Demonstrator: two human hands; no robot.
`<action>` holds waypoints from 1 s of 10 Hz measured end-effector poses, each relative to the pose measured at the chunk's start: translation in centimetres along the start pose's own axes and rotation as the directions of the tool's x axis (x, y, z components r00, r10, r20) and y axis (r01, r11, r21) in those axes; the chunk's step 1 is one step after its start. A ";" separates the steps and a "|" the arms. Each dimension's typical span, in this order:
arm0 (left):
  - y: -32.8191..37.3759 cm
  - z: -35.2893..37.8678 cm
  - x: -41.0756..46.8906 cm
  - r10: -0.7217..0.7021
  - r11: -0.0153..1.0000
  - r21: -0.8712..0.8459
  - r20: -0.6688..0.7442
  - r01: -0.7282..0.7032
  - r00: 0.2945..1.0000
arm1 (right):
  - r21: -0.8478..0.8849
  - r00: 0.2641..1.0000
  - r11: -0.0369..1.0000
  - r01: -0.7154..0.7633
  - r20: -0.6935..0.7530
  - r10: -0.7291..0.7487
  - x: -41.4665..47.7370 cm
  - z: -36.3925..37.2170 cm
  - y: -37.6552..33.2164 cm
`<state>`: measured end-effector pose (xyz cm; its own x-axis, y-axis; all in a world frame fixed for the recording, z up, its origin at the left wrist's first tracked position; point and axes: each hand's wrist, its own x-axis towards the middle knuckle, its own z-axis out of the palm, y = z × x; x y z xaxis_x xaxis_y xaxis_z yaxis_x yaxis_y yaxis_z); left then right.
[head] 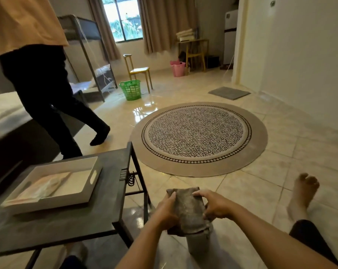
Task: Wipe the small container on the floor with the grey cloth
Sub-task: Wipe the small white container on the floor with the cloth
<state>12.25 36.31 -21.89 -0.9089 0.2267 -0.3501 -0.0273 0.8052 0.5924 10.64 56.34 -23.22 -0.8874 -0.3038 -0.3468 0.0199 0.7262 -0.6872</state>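
A small grey container stands upright on the tiled floor between my legs. The grey cloth is draped over its top and hides the rim. My left hand grips the cloth's left side. My right hand presses on the cloth's right side, fingers curled over it. Only the container's lower body shows below the cloth.
A dark low table with a white tray stands to my left. A round patterned rug lies ahead. A person walks at the left by the bed. My bare foot rests at the right. A green basket sits farther back.
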 end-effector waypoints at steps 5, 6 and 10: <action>-4.1 2.6 11.7 -0.001 0.978 0.203 0.222 -0.046 0.975 | 0.244 0.967 0.946 -0.214 -0.086 0.240 9.4 1.4 9.8; -4.4 3.7 11.3 0.096 0.970 0.198 0.217 -0.140 0.971 | 0.309 0.976 0.926 -0.215 0.033 0.215 10.1 2.1 10.1; -4.5 11.7 7.9 0.004 0.936 0.353 0.009 -0.007 1.000 | 0.506 0.975 0.837 -0.209 0.042 0.218 9.2 3.8 11.4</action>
<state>10.09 40.89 -35.85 -0.9051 0.2347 -0.3546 0.1274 0.9453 0.3004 4.44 59.52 -36.70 -0.8416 -0.1640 -0.5146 0.4350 0.3589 -0.8258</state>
